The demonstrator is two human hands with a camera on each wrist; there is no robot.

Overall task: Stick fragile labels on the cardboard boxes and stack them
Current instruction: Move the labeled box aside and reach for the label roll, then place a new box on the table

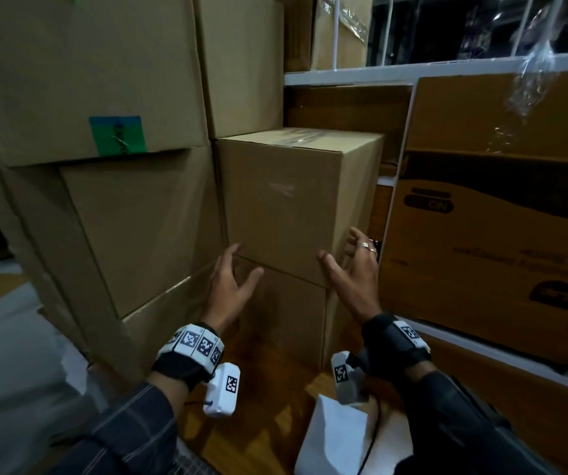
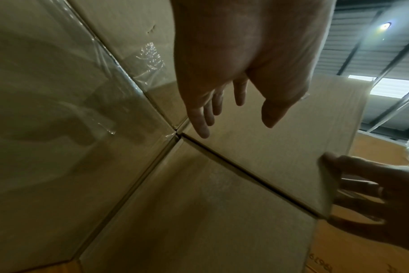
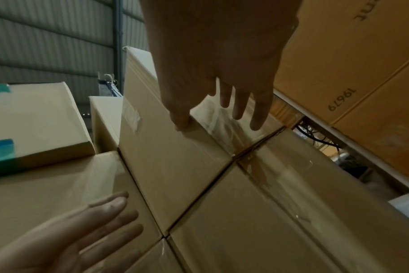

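Note:
A plain brown cardboard box (image 1: 293,200) stands on top of a lower box (image 1: 286,317) in the middle of the head view, its top sealed with clear tape. No fragile label shows on its front. My left hand (image 1: 231,279) is open at the box's lower left corner, fingers spread, close to the seam between the two boxes. My right hand (image 1: 351,269) is open at the lower right corner, its thumb on the front edge and its fingers along the right side. In the right wrist view the right hand's thumb (image 3: 182,123) touches the box edge (image 3: 166,157).
Taller stacked cardboard boxes (image 1: 132,217) stand tight against the left, one with a blue-green sticker (image 1: 118,135). A white shelf rack (image 1: 430,68) with printed boxes (image 1: 495,234) closes in the right. A white paper sheet (image 1: 334,437) lies on the wooden floor below.

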